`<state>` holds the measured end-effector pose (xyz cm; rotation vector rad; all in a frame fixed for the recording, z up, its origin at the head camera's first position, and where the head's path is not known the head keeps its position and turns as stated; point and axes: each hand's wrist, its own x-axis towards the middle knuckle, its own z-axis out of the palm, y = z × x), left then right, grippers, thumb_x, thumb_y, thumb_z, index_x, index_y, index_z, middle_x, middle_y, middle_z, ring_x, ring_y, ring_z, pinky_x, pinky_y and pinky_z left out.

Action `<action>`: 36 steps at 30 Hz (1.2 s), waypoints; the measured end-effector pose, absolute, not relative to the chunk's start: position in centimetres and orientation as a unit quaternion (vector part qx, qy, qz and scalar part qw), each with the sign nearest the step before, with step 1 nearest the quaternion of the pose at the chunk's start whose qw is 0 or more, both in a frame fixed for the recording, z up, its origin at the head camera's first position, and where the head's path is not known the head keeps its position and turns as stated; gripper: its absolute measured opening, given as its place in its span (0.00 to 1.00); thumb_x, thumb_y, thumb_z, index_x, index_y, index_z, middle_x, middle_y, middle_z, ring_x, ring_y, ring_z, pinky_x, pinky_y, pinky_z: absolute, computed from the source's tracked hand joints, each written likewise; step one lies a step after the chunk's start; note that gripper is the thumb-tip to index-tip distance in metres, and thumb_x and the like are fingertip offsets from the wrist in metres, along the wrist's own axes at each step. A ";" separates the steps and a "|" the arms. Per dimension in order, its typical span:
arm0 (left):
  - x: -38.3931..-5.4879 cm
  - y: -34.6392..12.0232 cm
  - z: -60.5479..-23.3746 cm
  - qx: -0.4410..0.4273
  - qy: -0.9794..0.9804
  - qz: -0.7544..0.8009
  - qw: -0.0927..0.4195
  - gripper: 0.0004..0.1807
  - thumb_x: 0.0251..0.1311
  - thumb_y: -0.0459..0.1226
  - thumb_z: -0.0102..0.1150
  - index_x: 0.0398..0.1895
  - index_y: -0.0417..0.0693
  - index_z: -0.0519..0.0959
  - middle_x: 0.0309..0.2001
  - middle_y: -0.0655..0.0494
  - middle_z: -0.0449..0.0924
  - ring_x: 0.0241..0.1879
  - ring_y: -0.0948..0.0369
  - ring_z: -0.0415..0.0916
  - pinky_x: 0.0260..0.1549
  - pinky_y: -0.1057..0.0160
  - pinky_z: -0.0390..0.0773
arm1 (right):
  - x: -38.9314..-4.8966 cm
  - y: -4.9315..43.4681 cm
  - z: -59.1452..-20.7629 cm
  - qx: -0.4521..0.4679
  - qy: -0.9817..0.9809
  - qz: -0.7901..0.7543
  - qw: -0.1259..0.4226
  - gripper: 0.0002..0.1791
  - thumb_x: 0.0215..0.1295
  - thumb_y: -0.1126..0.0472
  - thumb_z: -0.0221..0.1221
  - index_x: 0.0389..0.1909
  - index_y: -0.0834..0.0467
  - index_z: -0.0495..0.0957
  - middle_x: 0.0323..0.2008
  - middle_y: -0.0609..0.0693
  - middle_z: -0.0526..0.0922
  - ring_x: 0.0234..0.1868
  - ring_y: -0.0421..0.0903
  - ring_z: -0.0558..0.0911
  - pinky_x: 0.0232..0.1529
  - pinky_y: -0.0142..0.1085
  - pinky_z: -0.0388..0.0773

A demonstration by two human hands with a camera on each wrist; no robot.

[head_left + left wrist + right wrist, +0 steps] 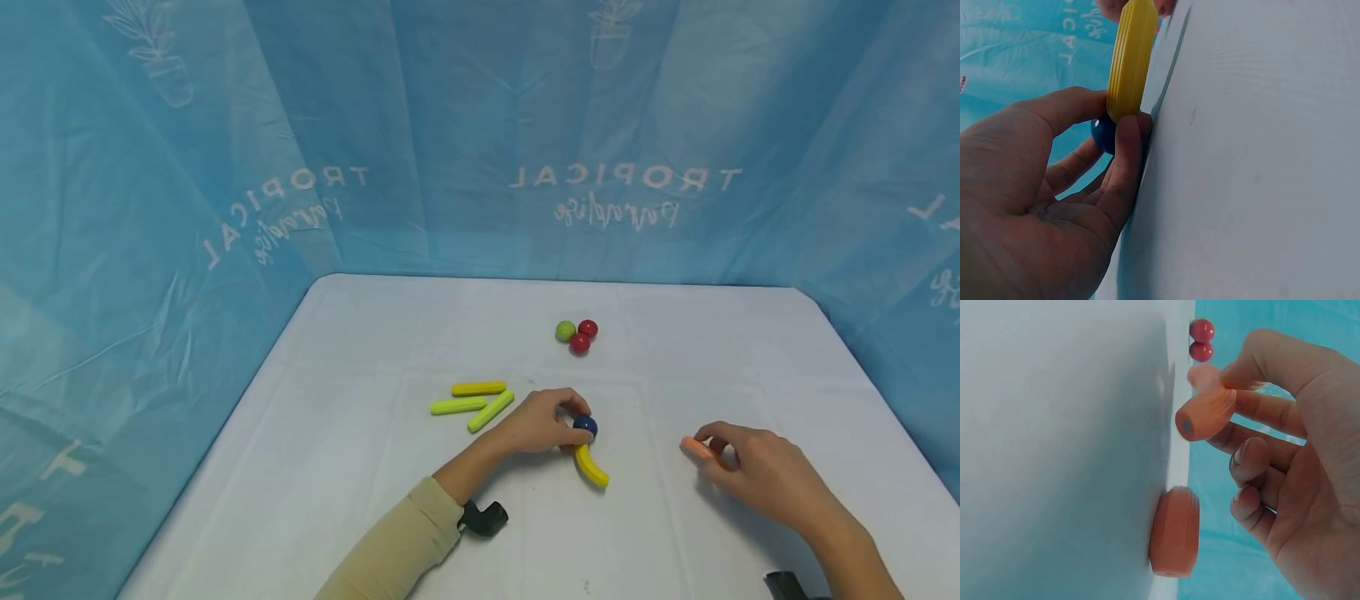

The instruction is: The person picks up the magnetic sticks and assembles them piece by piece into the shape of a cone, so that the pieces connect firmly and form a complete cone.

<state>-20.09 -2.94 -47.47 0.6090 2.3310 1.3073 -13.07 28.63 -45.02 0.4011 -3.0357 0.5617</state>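
Note:
My left hand (543, 423) holds a dark blue ball (586, 427) and the end of a yellow curved stick (592, 468), which touch each other. In the left wrist view the yellow stick is ribbed, and the blue ball (1104, 133) is partly hidden by the fingers. To the right, my right hand (772, 471) pinches an orange stick (697, 448) between thumb and fingers. In the right wrist view this orange stick (1207, 414) shows a flat end with a small dark spot, held off the table. A second orange stick (1174, 531) lies on the table below it.
Beyond the hands, a green ball (566, 331) and two red balls (580, 343) sit together. Left of my left hand lie a yellow straight stick (478, 388) and two light green sticks (458, 406). Blue curtains (465, 125) surround the white table (375, 333).

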 end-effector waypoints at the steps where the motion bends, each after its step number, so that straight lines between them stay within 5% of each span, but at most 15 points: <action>1: -20.1 -2.9 -47.5 0.218 0.833 0.468 0.200 0.15 0.55 0.44 0.69 0.44 0.58 0.77 0.41 0.67 0.75 0.25 0.62 0.78 0.29 0.67 0.79 | -13.2 28.6 -45.0 0.128 -0.974 0.185 0.010 0.19 0.61 0.37 0.59 0.39 0.47 0.82 0.23 0.37 0.75 0.19 0.38 0.69 0.19 0.34 0.65; 9: -20.0 -2.9 -47.4 0.211 0.835 0.467 0.201 0.15 0.55 0.44 0.69 0.44 0.58 0.77 0.41 0.67 0.75 0.24 0.62 0.78 0.28 0.67 0.79 | -13.7 28.5 -45.0 0.137 -0.971 0.195 -0.006 0.14 0.56 0.58 0.64 0.45 0.50 0.81 0.27 0.38 0.77 0.21 0.38 0.69 0.20 0.33 0.65; 23: -19.9 -2.9 -47.4 0.209 0.834 0.470 0.200 0.15 0.55 0.44 0.69 0.44 0.59 0.77 0.41 0.67 0.75 0.25 0.62 0.77 0.29 0.67 0.79 | -15.7 27.5 -45.3 0.125 -0.941 0.302 -0.090 0.19 0.58 0.55 0.66 0.51 0.53 0.80 0.36 0.45 0.81 0.24 0.43 0.74 0.22 0.33 0.72; 36: -20.0 -2.7 -47.6 0.212 0.834 0.470 0.197 0.15 0.55 0.44 0.69 0.44 0.59 0.77 0.41 0.68 0.75 0.25 0.62 0.77 0.28 0.67 0.79 | -16.3 26.4 -45.7 0.139 -0.929 0.328 -0.104 0.17 0.58 0.55 0.66 0.50 0.51 0.81 0.35 0.44 0.81 0.26 0.44 0.75 0.23 0.34 0.74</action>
